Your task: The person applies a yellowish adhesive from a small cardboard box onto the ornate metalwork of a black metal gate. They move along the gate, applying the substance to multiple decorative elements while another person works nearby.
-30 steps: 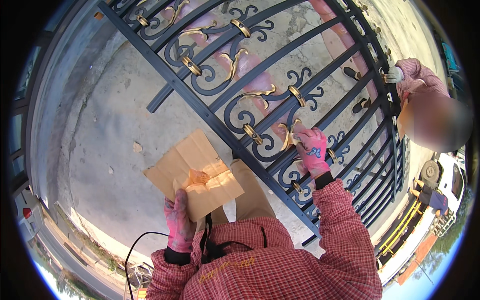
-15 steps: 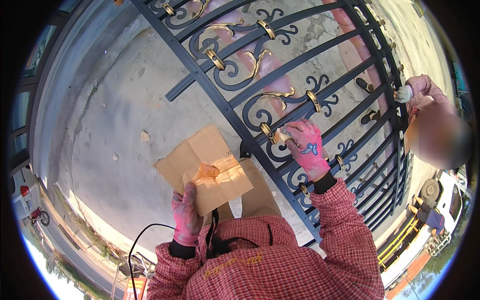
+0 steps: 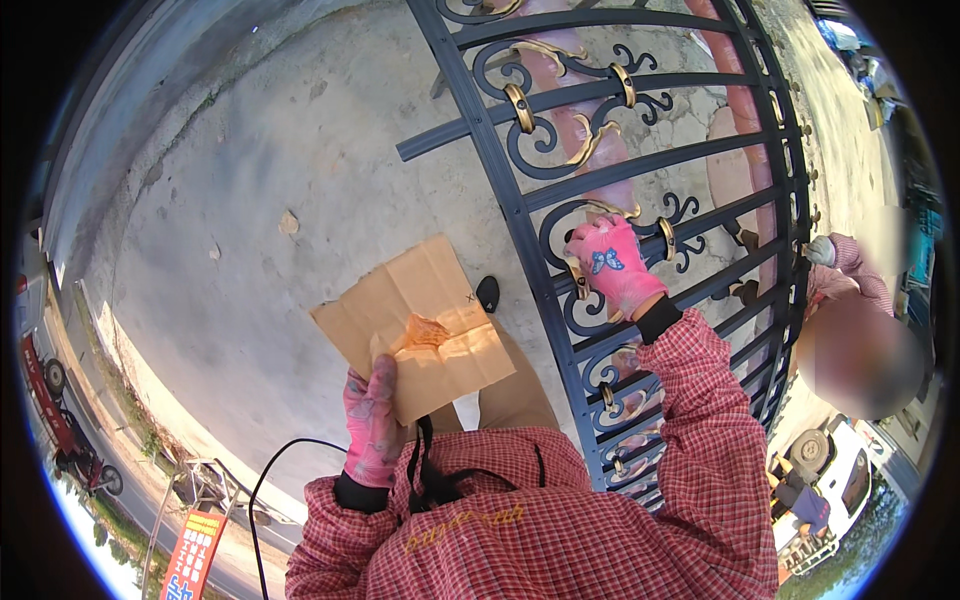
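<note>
My left hand (image 3: 372,425), in a stained pink glove, grips a creased sheet of brown cardboard (image 3: 445,275) by its near edge, thumb on top. An orange-gold smear (image 3: 424,331) marks the middle of the cardboard. To the right lies a dark metal gate (image 3: 520,210) with curled scrolls and gold bands. My right hand (image 3: 613,265), also in a pink glove, is closed over a scroll beside a gold band (image 3: 577,277). Its curled fingers hide whatever they hold. Just beyond the knuckles, a gold-coloured leaf tip (image 3: 612,207) shows on the scroll.
Pink wrapping or sheeting (image 3: 560,95) runs beneath the gate. Across the gate, another person's gloved hand (image 3: 820,250) is at its far edge. A small stone (image 3: 288,222) lies on the concrete. A black cable (image 3: 258,500) hangs at my left. Vehicles stand at both sides.
The view has turned, so the gate appears farther right and more upright. My right hand has moved up along the scroll; the pale piece seen at its fingers is now hidden. The cardboard stays held.
</note>
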`<state>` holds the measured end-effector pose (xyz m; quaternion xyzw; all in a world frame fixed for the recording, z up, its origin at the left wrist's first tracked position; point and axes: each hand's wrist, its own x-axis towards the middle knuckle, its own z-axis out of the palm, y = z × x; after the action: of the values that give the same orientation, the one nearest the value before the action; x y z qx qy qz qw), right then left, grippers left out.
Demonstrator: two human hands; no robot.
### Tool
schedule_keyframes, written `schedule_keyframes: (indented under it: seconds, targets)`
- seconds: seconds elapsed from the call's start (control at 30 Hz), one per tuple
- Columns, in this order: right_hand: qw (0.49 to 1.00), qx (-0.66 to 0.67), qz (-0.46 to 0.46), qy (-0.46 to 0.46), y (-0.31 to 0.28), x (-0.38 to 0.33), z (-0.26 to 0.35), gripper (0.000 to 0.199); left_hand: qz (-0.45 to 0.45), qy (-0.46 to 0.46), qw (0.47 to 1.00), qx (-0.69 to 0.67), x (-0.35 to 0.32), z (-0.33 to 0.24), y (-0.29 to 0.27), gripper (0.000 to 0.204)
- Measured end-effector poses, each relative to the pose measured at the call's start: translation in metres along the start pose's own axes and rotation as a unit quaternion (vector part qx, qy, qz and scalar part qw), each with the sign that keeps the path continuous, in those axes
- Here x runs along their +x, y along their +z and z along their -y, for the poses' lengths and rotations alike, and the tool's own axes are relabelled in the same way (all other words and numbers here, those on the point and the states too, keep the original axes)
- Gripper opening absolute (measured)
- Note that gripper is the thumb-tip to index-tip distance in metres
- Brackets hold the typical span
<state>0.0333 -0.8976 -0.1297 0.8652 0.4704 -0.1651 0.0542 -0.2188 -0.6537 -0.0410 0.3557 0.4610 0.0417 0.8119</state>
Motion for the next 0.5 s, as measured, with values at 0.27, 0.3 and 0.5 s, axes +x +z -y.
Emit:
schedule_keyframes:
  seconds: [0.27,0.3,0.5]
  targets:
    - [1.0,0.008,-0.016,0.011,-0.003,-0.001,0.007,0.02,0.01,0.007,1.0,-0.029,0.0,0.0,-0.007,0.041]
    - [0.997,0.041,-0.055,0.032,-0.008,-0.002,0.004,0.02,0.006,0.007,1.0,-0.028,0.0,-0.001,-0.006,0.04]
    - [0.988,0.091,-0.056,0.109,0.001,-0.04,0.013,0.023,0.006,0.005,1.0,-0.029,-0.001,0.002,-0.005,0.039]
